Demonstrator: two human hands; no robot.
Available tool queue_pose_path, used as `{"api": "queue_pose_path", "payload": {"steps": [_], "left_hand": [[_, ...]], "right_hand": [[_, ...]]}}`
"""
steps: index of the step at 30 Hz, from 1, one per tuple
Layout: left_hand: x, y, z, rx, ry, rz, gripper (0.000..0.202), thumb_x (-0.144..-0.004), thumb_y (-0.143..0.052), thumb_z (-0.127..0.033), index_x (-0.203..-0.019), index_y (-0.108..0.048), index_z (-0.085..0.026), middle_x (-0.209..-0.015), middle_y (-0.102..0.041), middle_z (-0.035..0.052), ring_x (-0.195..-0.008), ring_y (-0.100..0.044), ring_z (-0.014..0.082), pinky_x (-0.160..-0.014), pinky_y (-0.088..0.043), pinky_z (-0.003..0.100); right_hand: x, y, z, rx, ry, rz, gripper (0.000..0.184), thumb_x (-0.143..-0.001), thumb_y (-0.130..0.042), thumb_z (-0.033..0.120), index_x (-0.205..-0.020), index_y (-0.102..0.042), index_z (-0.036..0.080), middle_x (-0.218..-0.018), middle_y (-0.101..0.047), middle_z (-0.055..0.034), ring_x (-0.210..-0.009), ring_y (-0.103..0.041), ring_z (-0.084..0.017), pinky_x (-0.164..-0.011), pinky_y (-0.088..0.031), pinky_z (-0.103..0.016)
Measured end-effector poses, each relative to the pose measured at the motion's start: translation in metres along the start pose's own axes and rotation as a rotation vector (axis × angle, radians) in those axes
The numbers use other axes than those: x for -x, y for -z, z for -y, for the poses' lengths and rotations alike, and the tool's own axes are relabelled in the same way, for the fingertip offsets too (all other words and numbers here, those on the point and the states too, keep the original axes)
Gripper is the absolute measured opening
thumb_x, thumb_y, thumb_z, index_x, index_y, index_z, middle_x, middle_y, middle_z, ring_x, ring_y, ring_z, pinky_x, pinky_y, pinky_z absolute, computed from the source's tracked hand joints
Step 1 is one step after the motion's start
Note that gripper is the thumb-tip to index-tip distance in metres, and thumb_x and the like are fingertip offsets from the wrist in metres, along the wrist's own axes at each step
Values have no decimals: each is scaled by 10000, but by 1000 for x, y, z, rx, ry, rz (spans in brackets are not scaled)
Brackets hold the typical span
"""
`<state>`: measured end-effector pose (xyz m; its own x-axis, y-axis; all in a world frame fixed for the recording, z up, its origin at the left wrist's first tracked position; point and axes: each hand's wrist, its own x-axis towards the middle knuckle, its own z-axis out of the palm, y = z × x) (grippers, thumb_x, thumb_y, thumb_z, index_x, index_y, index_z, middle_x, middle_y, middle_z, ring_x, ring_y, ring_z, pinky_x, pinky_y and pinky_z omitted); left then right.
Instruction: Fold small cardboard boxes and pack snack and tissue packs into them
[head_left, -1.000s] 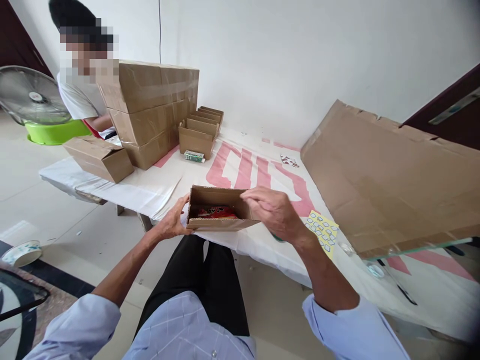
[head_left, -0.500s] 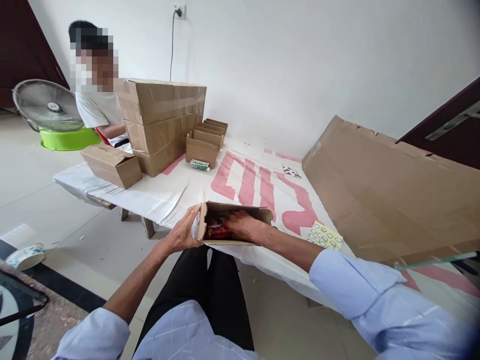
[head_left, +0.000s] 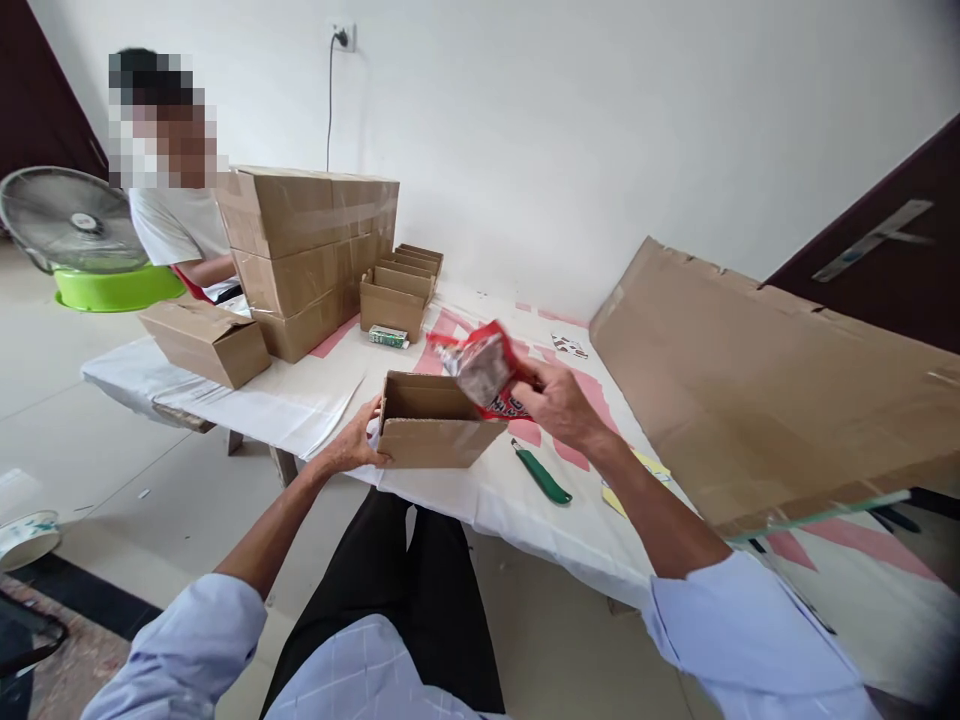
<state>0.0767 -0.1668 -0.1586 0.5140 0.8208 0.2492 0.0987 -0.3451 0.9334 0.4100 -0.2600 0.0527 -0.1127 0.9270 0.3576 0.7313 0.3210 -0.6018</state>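
From the head camera, here's my right hand (head_left: 559,402), fingers and thumb clamped on the right end of a red packet (head_left: 484,368), high over the right end of the open box (head_left: 439,445). The packet juts out leftward from my fingertips, tilted, its lower edge overlapping the box's rim from here; whether it touches, I can't tell. My left hand (head_left: 358,438) has the box by its left end, fingers closed round that corner, and the box stands upright on the cloth (head_left: 442,488) near its front edge.

Now the lettering! Bold dark characters outlined in white run along the packet's lower edge, close by my right fingers, but blur and angle beat me: no brand to call. Big red strokes are printed on the cloth, partly covered, no whole word there. The small green-and-white carton (head_left: 388,337) beside the row of open boxes (head_left: 394,302) carries print too tiny to read. Just right of my box lies a green knife (head_left: 541,473), and yellow stickers (head_left: 652,466) peek out around my right forearm, their marks unreadable.
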Motion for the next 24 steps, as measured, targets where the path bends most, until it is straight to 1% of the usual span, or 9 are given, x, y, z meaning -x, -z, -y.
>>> {"api": "queue_pose_path", "payload": {"steps": [4, 7, 9, 12, 15, 18, 20, 22, 24], "left_hand": [[-50, 6, 4, 55, -43, 14, 1246, -557, -948, -259, -1687, -427, -206, -1634, -540, 204, -1531, -463, 480, -1223, -466, 632], [-77, 4, 4, 72, -49, 21, 1288, -517, -966, -322, -1676, -422, -179, -1627, -554, 210, -1524, -478, 474, -1280, -379, 668], [-81, 3, 5, 38, -67, 20, 1330, -521, -990, -396, -1692, -394, -189, -1650, -536, 210, -1533, -479, 466, -1283, -371, 673], [-60, 2, 3, -81, -57, -165, 1323, -499, -1045, -474, -1652, -461, -195, -1633, -538, 226, -1514, -510, 477, -1237, -446, 656], [-16, -8, -11, -63, 112, -386, 1067, -601, -1033, -599, -1495, -622, -186, -1488, -641, 238, -1327, -674, 460, -1042, -616, 586], [26, -33, -35, 302, 314, -224, 887, -819, -833, -799, -1422, -669, -169, -1308, -755, 219, -1102, -792, 388, -755, -679, 434], [41, -52, -48, 534, 366, -118, 901, -846, -754, -873, -1390, -687, -158, -1245, -792, 211, -1019, -819, 356, -637, -655, 353], [45, -66, -53, 609, 413, -143, 873, -739, -911, -795, -1302, -712, -158, -1145, -825, 177, -926, -828, 319, -607, -642, 314], [44, -74, -49, 601, 469, -247, 828, -546, -1092, -596, -1142, -718, -159, -994, -836, 122, -822, -816, 282, -643, -657, 320]], "right_hand": [[13, 24, 4, -318, -169, -34, 189, -804, -688, 397, -823, -716, 211, -800, -746, -6, -738, -663, -195, -685, -537, -298], [30, 13, -3, -505, -279, 16, 218, -737, -708, 429, -790, -691, 218, -752, -734, -9, -697, -661, -199, -660, -537, -310], [43, 1, -9, -548, -305, 36, 223, -739, -710, 440, -776, -672, 224, -747, -732, -12, -690, -662, -202, -656, -537, -315], [63, -17, -15, -516, -294, 52, 204, -812, -675, 427, -820, -677, 224, -790, -749, -16, -711, -672, -205, -657, -546, -315], [78, -38, -21, -321, -178, 3, 206, -908, -612, 357, -980, -746, 218, -916, -792, -42, -839, -725, -246, -756, -608, -353], [88, -77, -32, 39, 49, -96, 317, -927, -623, 241, -1196, -789, 213, -1242, -805, -130, -1174, -736, -340, -1061, -612, -477], [98, -112, -43, 228, 168, -87, 381, -932, -624, 171, -1276, -787, 194, -1406, -750, -186, -1316, -689, -381, -1165, -568, -550], [111, -145, -55, 301, 248, -25, 389, -939, -643, 146, -1299, -786, 180, -1451, -723, -209, -1338, -682, -394, -1158, -578, -588], [126, -168, -68, 269, 306, 21, 432, -928, -734, 198, -1358, -766, 194, -1496, -699, -201, -1368, -670, -399, -1166, -579, -605]]}}
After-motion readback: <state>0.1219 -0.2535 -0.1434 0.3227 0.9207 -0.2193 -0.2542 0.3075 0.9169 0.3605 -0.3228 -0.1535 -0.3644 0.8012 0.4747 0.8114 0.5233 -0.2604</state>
